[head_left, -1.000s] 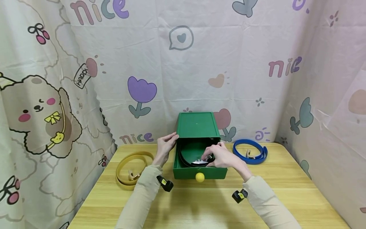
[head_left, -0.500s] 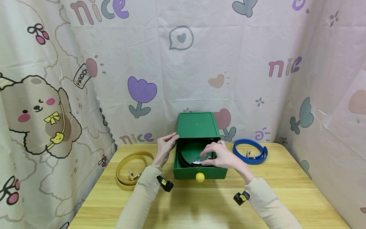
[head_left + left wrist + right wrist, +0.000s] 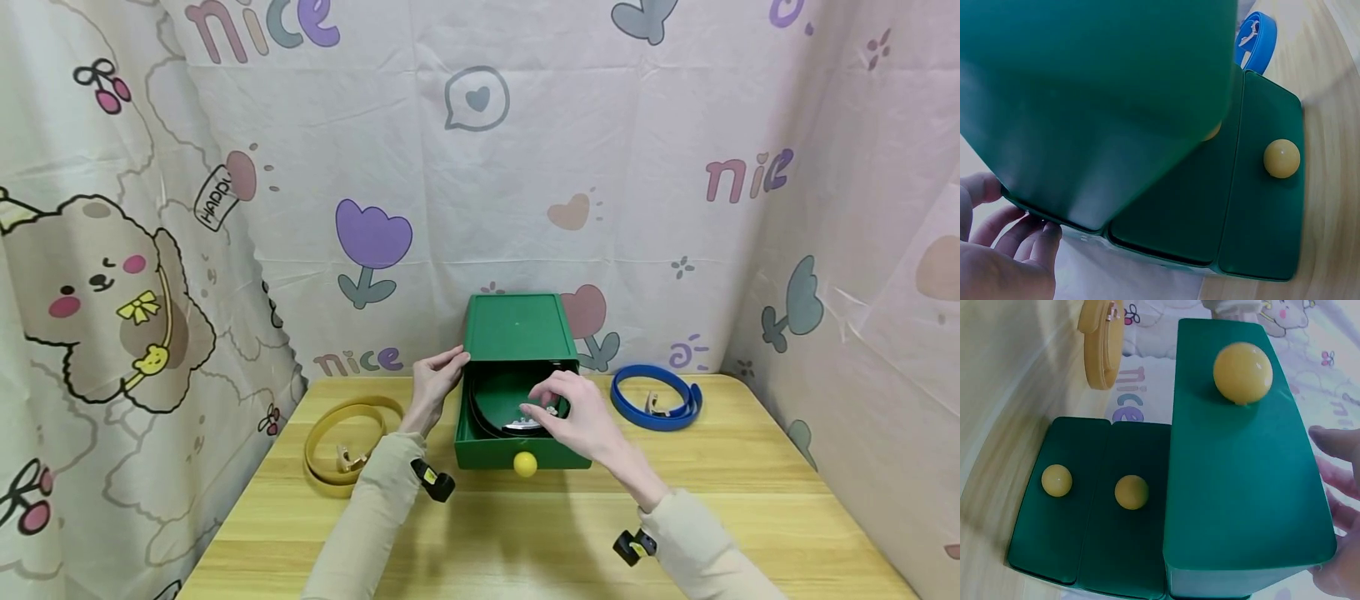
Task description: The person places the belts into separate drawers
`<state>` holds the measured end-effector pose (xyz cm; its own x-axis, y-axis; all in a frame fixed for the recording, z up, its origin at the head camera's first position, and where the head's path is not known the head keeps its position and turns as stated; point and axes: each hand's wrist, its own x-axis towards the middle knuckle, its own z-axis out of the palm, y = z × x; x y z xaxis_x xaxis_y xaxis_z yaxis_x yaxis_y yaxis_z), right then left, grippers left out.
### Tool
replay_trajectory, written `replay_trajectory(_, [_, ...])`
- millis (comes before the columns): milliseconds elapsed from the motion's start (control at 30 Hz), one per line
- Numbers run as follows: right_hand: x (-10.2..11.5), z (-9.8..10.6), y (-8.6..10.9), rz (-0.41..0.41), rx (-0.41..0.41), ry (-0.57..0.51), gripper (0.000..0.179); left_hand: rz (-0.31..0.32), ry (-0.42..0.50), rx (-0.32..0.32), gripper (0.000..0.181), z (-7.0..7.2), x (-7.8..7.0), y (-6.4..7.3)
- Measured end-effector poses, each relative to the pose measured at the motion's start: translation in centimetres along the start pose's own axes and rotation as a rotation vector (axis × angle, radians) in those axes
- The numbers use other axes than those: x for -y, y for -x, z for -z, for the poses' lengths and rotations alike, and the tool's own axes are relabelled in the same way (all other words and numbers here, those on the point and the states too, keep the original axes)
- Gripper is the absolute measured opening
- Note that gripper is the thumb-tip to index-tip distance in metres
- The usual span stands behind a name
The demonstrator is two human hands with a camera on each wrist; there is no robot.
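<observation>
A black belt [image 3: 477,418] lies coiled in the pulled-out top drawer [image 3: 483,455] of a small green drawer cabinet [image 3: 517,327]. Its silver buckle [image 3: 519,426] faces up near the drawer front. My right hand [image 3: 581,417] hovers over the drawer's right side, thumb and fingers curved apart with nothing between them. In the right wrist view its fingers [image 3: 1335,449] show beyond the drawer's edge. At the cabinet's upper left front edge, my left hand [image 3: 435,390] rests its fingertips; the left wrist view shows those fingers [image 3: 1046,247] against the cabinet's side.
Left of the cabinet lies a coiled yellow belt [image 3: 315,467], close to my left forearm. A coiled blue belt [image 3: 684,417] lies to the right. Two closed lower drawers with yellow knobs [image 3: 1132,492] sit beneath the top one. A printed curtain [image 3: 480,208] hangs behind the wooden table [image 3: 525,542].
My right hand has let go of the black belt near its buckle and drawn slightly back, its thumb coming away. The belt stays in the drawer; my left hand has not moved.
</observation>
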<state>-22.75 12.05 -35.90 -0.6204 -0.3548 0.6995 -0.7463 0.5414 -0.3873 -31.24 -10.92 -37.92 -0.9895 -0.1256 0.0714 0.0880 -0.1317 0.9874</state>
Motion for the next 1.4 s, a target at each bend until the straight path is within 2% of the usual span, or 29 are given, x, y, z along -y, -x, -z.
replay_trajectory(200, [0.6, -0.3, 0.5, 0.066, -0.124, 0.010, 0.017, -0.003, 0.001, -0.001, 0.035, 0.0, 0.1, -0.1])
replay_trajectory(433, [1.1, -0.4, 1.1, 0.124, -0.202, 0.003, 0.020, -0.013, -0.015, -0.001, 0.036, -0.1, 0.1, 0.0])
replay_trajectory(633, [1.8, -0.6, 2.1, 0.146, -0.228, -0.010, 0.018, -0.006, -0.008, 0.004, 0.036, -0.1, 0.1, 0.1])
replay_trajectory(1000, [2.3, -1.9, 3.9, 0.156, -0.311, -0.124, 0.027, -0.018, 0.003, -0.005, 0.036, -0.1, 0.2, 0.1])
replay_trajectory(1233, [2.2, -2.9, 5.1, 0.132, -0.320, -0.119, 0.033, -0.020, 0.004, -0.005, 0.034, -0.1, 0.3, 0.0])
replay_trajectory(1400, [1.7, -3.8, 5.8, 0.156, -0.327, -0.097, 0.035, -0.017, 0.010, -0.008, 0.034, -0.1, 0.3, 0.0])
